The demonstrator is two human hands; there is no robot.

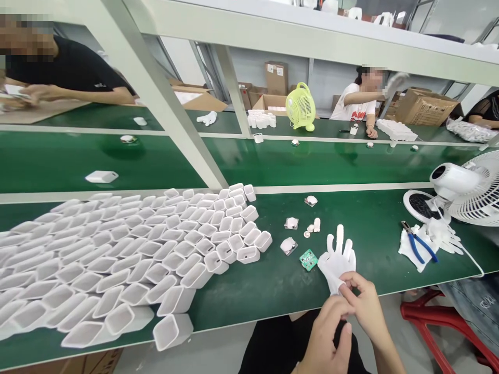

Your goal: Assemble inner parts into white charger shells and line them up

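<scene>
Desk [273, 291]: green, long, running across in front of you; a second green strip lies beyond the rail.
Shells [117, 259]: a big heap of white plastic housings covers the desk to your left, packed side by side, open ends up or tilted.
Fan [468, 192]: white, at the far right of the desk, lying tilted.
Pliers [417, 244]: blue handles, resting on white cloth just beside the fan.
Glove [337, 259]: white, fingers pointing away from you, lying at the near edge of the desk; its cuff is in your hands.
Right hand [366, 304]: fingers closed in a pinch on the glove's cuff.
Left hand [325, 332]: just below the cuff, fingers curled toward it; you cannot tell whether it actually grips.
Board [308, 259]: small green circuit board, just left of the glove.
Small parts [290, 223]: a few white pieces near the board, between shells and glove.
Other people: two sit at the far desk, well apart from you.
</scene>
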